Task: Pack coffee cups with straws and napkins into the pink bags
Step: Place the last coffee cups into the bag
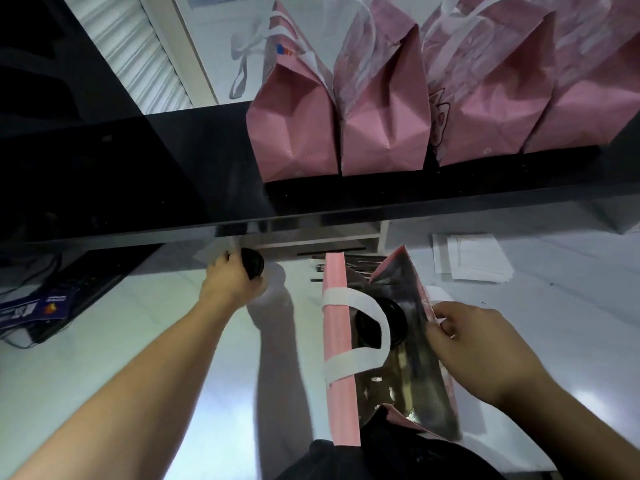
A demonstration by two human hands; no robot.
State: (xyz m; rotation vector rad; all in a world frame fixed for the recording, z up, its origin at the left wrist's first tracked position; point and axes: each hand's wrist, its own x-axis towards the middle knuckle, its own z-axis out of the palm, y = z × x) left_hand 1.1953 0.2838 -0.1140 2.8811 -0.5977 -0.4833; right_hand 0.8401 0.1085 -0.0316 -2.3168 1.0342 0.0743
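Open pink bag (341, 358), black shelf (381, 199) overhead

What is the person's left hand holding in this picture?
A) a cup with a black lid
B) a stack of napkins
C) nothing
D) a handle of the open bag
A: the left hand grips a cup with a black lid beside the open pink bag, whose edge the right hand holds.

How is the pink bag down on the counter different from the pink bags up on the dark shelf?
The bag on the counter gapes open, a black-lidded cup inside; the shelf bags are pinched shut at the top. The right hand holds the counter bag's edge; nothing touches the shelf bags, which stand in a row. All are pink with white handles.
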